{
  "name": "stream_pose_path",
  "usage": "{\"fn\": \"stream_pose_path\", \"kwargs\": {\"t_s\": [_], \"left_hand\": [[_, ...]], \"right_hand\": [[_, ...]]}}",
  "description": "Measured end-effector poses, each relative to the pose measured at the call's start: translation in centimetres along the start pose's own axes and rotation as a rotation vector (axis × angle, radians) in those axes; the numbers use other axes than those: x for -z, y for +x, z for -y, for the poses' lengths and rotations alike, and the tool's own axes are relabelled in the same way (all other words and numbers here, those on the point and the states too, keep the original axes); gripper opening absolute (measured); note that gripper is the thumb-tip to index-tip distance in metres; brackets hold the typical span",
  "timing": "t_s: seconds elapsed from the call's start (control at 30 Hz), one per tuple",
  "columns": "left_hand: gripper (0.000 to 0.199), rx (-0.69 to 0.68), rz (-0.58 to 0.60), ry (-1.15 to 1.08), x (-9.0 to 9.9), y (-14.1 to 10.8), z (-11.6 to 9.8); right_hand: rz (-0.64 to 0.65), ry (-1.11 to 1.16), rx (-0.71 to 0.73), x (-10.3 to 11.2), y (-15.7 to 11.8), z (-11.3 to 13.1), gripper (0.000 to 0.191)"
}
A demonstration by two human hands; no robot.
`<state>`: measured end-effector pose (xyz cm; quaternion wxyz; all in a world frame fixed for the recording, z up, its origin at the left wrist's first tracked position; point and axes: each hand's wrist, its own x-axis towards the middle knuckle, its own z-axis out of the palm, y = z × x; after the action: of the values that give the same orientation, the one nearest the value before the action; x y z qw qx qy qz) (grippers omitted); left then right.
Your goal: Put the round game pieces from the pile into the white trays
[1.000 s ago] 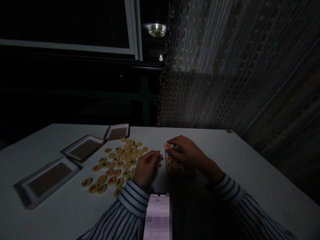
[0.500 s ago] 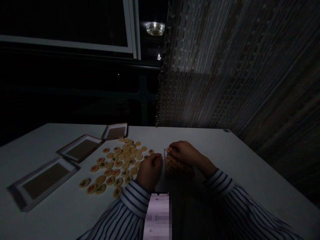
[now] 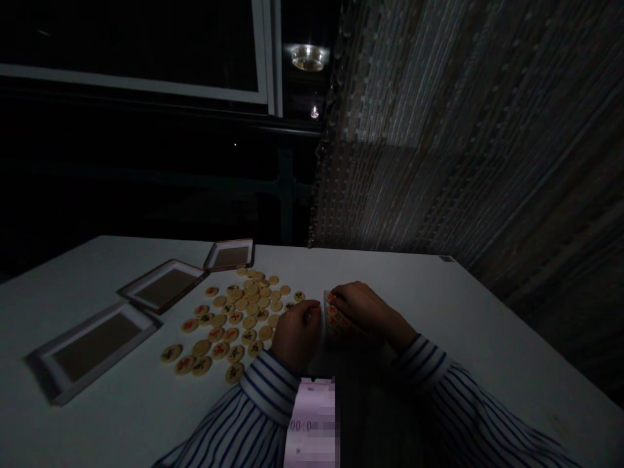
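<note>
Round wooden Chinese chess pieces (image 3: 249,322), some with red or black characters, lie loosely spread left of my hands. A shallow box (image 3: 325,325) holds rows of red-marked pieces. My right hand (image 3: 365,309) reaches over the box, thumb and fingers closed on a red-marked Chinese chess piece (image 3: 331,297) at its far left corner. That hand covers much of the box's right side. Curled beside the box's left wall is my left hand (image 3: 296,333), between it and the loose pieces. Whatever its fingers hold, if anything, is hidden.
Three shallow trays or lids (image 3: 166,285) stand in a slanting row on the left of the white table (image 3: 487,338). A lit phone (image 3: 312,422) is at the near edge between my forearms. A bead-like curtain (image 3: 414,130) hangs behind on the right. The room is dark.
My right hand has lowered the red-marked piece into the box's far left corner. My left hand stays curled beside the box. The view has shifted slightly.
</note>
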<state>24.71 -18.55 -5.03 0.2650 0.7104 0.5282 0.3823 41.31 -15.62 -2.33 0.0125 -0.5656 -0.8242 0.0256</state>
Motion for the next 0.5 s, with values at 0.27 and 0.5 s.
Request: {"fn": "stream_pose_path", "kwargs": {"t_s": [0.27,0.5], "left_hand": [[0.026,0.022,-0.003,0.01,0.1,0.02,-0.27],[0.026,0.016,0.002,-0.009,0.06,0.08,-0.13]], "right_hand": [[0.008,0.008,-0.02,0.51,-0.21,0.37,0.034],[0.029,-0.014,-0.025,0.74,-0.19,0.47,0.032]]}}
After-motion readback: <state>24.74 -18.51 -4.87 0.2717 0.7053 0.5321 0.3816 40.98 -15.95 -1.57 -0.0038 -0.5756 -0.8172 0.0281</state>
